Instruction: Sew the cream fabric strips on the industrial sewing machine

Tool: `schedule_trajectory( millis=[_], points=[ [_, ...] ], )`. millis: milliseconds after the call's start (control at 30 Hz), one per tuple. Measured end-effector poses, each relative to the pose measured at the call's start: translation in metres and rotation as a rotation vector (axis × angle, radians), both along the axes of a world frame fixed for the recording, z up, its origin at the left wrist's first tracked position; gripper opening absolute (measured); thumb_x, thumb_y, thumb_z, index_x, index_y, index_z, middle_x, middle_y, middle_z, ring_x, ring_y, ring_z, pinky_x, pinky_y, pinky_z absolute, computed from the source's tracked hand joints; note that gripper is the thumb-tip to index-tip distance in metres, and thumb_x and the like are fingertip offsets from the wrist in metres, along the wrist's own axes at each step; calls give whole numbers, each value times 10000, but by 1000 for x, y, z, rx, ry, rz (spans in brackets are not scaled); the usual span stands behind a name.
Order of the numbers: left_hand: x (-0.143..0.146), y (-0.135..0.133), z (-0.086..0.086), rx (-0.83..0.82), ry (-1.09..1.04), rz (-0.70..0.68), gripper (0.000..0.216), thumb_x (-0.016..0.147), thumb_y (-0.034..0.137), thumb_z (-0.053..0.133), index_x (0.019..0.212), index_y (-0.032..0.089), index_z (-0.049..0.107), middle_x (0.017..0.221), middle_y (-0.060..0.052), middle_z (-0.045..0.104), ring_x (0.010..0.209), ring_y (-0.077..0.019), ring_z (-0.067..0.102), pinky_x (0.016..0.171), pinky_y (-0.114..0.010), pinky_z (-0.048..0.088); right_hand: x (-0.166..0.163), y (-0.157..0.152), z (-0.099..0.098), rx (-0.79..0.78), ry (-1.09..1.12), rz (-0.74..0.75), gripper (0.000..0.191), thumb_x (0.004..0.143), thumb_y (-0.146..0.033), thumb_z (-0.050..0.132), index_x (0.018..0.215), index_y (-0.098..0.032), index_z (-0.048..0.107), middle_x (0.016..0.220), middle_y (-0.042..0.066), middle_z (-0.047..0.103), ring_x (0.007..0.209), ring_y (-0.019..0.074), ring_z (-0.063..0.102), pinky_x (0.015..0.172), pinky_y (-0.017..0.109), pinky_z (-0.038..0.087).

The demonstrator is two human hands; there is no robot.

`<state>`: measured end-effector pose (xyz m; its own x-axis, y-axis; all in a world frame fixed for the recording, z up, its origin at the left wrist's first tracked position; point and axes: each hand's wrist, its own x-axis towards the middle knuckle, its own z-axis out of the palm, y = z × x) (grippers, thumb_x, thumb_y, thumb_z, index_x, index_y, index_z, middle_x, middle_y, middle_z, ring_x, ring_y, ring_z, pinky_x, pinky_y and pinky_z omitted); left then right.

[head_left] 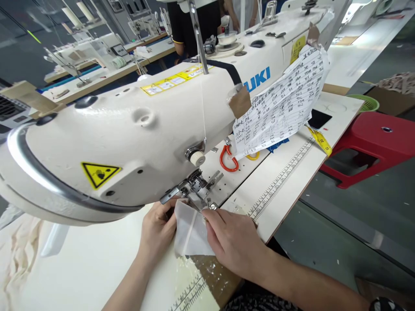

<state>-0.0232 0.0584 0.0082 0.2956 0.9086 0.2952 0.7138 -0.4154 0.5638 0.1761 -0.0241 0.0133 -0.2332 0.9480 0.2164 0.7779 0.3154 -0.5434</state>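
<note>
A white sewing machine (pixel 168 121) stretches across the view. Below its needle area lies a small piece of pale, sheer fabric (pixel 191 235) with a lighter strip down it. My left hand (pixel 159 226) pinches the fabric's left edge, close under the machine head. On the other side, my right hand (pixel 231 237) has thumb and forefinger closed on the fabric's right edge, close to the presser foot (pixel 212 206). The needle tip is too small to make out. Part of the fabric is hidden behind my fingers.
Orange-handled scissors (pixel 229 159) lie behind the needle area. A handwritten paper (pixel 282 103) hangs off the machine. Ruler markings (pixel 282 177) run along the table edge. A red stool (pixel 379 142) stands at the right, and beige cloth (pixel 22 255) lies at the left. Another person (pixel 194 30) stands beyond.
</note>
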Motion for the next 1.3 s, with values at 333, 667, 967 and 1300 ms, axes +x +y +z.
schedule_trajectory(
  millis=[333,667,967,1300],
  points=[
    [3,-2,3,23,53,-60,173,844,327,565,896,228,697,922,-40,730,863,-205,677,727,-305,548,-2,1,-1,16,-73,-4,247,1004,-164,402,1181,-144,572,893,76,708,705,255,687,495,364,479],
    [-1,-2,-5,50,49,-11,117,878,319,564,870,233,643,913,-17,725,845,-184,670,739,-292,524,-1,0,-2,22,-48,-5,237,994,-158,411,1154,-143,585,874,73,706,699,250,683,510,357,475],
    [1,-3,-4,250,93,-138,72,912,191,570,860,230,600,913,-16,705,837,-159,654,732,-270,507,-4,2,-1,28,-105,-38,218,985,-159,434,1130,-152,597,845,63,708,664,250,687,469,356,449],
    [1,-9,12,343,245,-431,274,906,23,453,1106,159,583,1088,-120,620,983,-217,597,817,-356,544,8,-29,5,-54,35,-48,257,932,-99,472,1174,-142,547,874,65,733,673,238,699,518,330,478]
  ],
)
